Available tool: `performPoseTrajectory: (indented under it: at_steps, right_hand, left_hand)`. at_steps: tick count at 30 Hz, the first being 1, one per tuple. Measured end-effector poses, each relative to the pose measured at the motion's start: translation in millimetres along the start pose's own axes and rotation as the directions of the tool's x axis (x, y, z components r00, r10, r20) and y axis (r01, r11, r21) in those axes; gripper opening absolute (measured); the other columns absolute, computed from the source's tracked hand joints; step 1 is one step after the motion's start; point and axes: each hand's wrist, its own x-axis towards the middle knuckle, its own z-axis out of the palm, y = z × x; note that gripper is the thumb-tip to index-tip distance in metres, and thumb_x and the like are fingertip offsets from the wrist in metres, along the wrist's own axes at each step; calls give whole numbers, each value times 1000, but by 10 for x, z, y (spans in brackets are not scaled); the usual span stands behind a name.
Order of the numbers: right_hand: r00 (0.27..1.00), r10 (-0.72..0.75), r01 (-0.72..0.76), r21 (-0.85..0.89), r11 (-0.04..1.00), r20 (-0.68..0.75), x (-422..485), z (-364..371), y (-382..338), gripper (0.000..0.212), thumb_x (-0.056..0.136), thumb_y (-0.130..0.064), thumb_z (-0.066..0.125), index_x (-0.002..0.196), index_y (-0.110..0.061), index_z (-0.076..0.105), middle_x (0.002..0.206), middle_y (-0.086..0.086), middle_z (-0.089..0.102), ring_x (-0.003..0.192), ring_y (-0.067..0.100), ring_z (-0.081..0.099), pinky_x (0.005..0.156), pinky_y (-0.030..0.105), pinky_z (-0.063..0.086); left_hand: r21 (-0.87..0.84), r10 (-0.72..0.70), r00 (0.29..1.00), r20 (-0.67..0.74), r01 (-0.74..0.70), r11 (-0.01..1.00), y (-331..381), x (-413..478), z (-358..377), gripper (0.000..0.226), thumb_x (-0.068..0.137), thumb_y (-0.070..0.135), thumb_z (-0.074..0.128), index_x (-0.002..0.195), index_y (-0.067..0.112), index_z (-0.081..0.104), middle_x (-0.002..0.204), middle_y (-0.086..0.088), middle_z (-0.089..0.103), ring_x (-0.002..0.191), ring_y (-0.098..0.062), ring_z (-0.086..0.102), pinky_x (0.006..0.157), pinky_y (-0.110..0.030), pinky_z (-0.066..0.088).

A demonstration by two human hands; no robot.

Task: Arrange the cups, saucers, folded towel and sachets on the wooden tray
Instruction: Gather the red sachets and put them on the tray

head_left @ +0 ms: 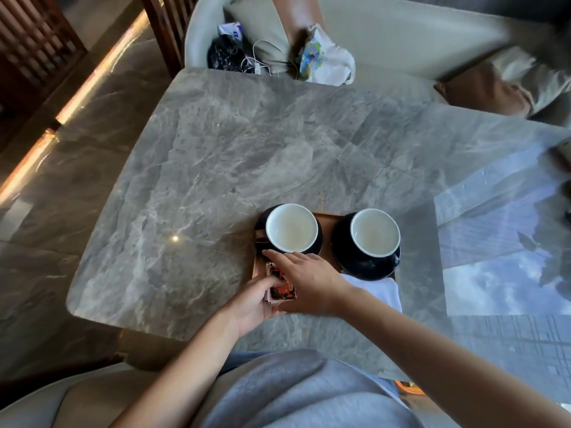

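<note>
Head view: 2 cups, left cup and right cup, each on its own dark saucer, left saucer and right saucer; 1 wooden tray under them near the marble table's near edge; 1 white folded towel at the tray's near right. Left hand grips a bundle of sachets, fingers curled round it, at the tray's near-left corner; right hand reaches across with fingers straight, index tip at the left saucer's near rim. Sachet count unreadable, tray mostly covered, towel part-hidden by the right forearm.
</note>
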Motion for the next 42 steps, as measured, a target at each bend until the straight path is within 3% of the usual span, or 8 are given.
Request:
performPoseTrajectory:
  at_steps: [14, 21, 25, 29, 33, 36, 40, 42]
  right_hand:
    - [1000, 16, -16, 35, 999, -3, 122, 35, -32, 93, 74, -55, 65, 147, -19, 20, 127, 1, 59, 117, 20, 53, 92, 37, 45]
    - [999, -15, 11, 93, 996, 49, 103, 38, -4, 86, 72, -38, 72, 142, -19, 25, 127, 1, 55, 113, 20, 47, 79, 42, 52]
    - [996, -32, 21, 138, 990, 78, 103, 68, 28, 87, 70, -35, 75, 140, -22, 26, 124, -1, 55, 110, 18, 45, 77, 41, 53]
    - [996, -17, 0, 204, 979, 85, 105, 116, 89, 81, 71, -38, 76, 137, -26, 30, 126, -4, 53, 115, 18, 46, 82, 44, 53]
    - [990, 36, -78, 315, 946, 137, 93, 93, 180, 98, 67, -43, 80, 144, -21, 24, 139, 0, 46, 126, 16, 44, 100, 37, 46]
    - [963, 167, -260, 583, 770, 210, 36, 34, 241, 92, 68, -45, 80, 141, -21, 31, 128, 2, 55, 110, 13, 58, 97, 31, 48]
    - [892, 375, -382, 863, 330, 251, -95, 130, 167, 47, 81, -27, 73, 117, -10, 49, 93, 4, 63, 78, 13, 65, 72, 34, 56]
    - [879, 409, -373, 887, 273, 244, -140, 232, 93, 37, 82, -22, 72, 109, -9, 51, 88, 5, 63, 73, 12, 64, 63, 28, 56]
  left_hand:
    - [-34, 83, 991, -101, -87, 996, 8, -26, 98, 16, 90, 11, 54, 102, 13, 63, 77, -5, 71, 65, -13, 69, 47, -24, 53]
    - [-33, -55, 994, -100, 52, 998, 5, 18, -10, 14, 88, 18, 57, 96, 13, 68, 87, -7, 75, 79, -16, 71, 66, -30, 59]
    - [14, -80, 987, -141, 83, 996, -13, 31, -72, 17, 86, 22, 60, 100, 15, 66, 87, -6, 73, 83, -17, 66, 68, -27, 49]
    - [95, -36, 974, -223, 59, 994, -45, 33, -86, 9, 85, 25, 61, 90, 19, 65, 69, 2, 71, 65, -11, 60, 54, -22, 41]
    - [120, 66, 957, -283, -32, 992, -86, 36, -89, 6, 84, 25, 63, 89, 23, 67, 69, 5, 74, 64, -10, 64, 55, -22, 43]
    - [98, 116, 948, -295, -91, 991, -87, 37, -88, 10, 83, 26, 65, 93, 25, 66, 72, 6, 75, 61, -8, 67, 61, -24, 44]
    - [66, 161, 938, -308, -148, 987, -83, 58, -74, 9, 86, 23, 62, 95, 24, 64, 73, 6, 76, 63, -6, 70, 52, -19, 51]
    - [55, 167, 938, -304, -158, 986, -97, 64, -66, 10, 86, 22, 62, 95, 23, 66, 74, 4, 76, 64, -8, 71, 49, -18, 52]
